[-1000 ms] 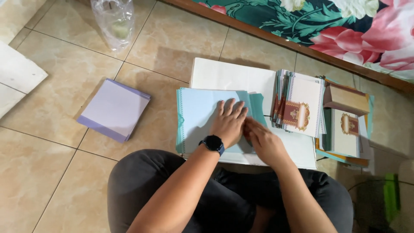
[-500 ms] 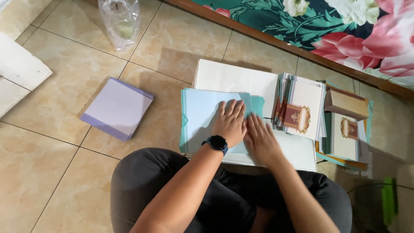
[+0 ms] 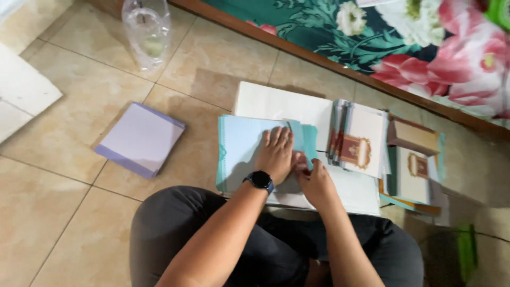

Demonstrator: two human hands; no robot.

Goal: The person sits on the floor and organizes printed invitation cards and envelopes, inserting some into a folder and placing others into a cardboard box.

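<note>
My left hand [image 3: 276, 153] lies flat, fingers together and stretched, palm down on the pale teal paper stack [image 3: 241, 149], black watch [image 3: 260, 180] on the wrist. My right hand [image 3: 314, 180] sits just beside it, touching at the thumb side, fingers curled at the stack's right edge; looks like a pinch on a sheet edge but I cannot tell for sure, fingertips hidden behind the left hand. Teal stack rests on a big white sheet [image 3: 281, 101] on the tiled floor [image 3: 64, 175], right in front of my knees. Right of it, touching the white sheet, a pile of white cards with a red-gold emblem [image 3: 358, 141]; further right more emblem cards and a brown box [image 3: 414, 137]. Left, well apart, a lilac paper pad [image 3: 141, 139] tilted on the tile. Clear plastic bag [image 3: 147, 32] stands at top left. Floral fabric [image 3: 425, 42] runs along the top right.
</note>
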